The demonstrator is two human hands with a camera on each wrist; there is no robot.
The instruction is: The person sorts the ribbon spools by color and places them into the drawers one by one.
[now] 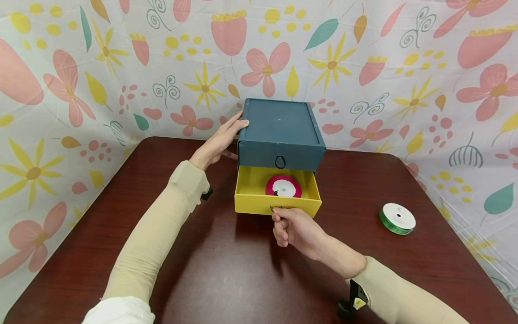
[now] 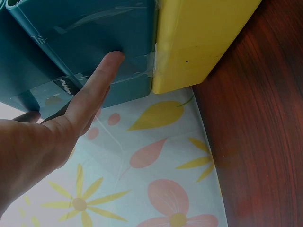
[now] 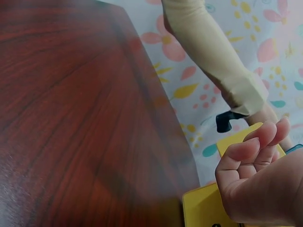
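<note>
A two-drawer box stands on the table, with a closed blue drawer [image 1: 283,155] above and a yellow drawer [image 1: 251,203] pulled out below. Inside the yellow drawer lies a pink ribbon spool [image 1: 284,186] with a white centre. My right hand [image 1: 301,231] pinches the small black loop [image 1: 273,208] on the yellow drawer's front, its other fingers curled beneath. My left hand [image 1: 220,137] rests against the box's left side, thumb at the top edge. In the left wrist view, a straight finger [image 2: 97,85] presses the blue side wall [image 2: 109,42].
To the right on the dark wooden table [image 1: 356,193] lies a green ribbon spool [image 1: 398,218] with a white label. A second black loop [image 1: 280,162] hangs on the blue drawer's front. Behind the table hangs a floral cloth [image 1: 267,67].
</note>
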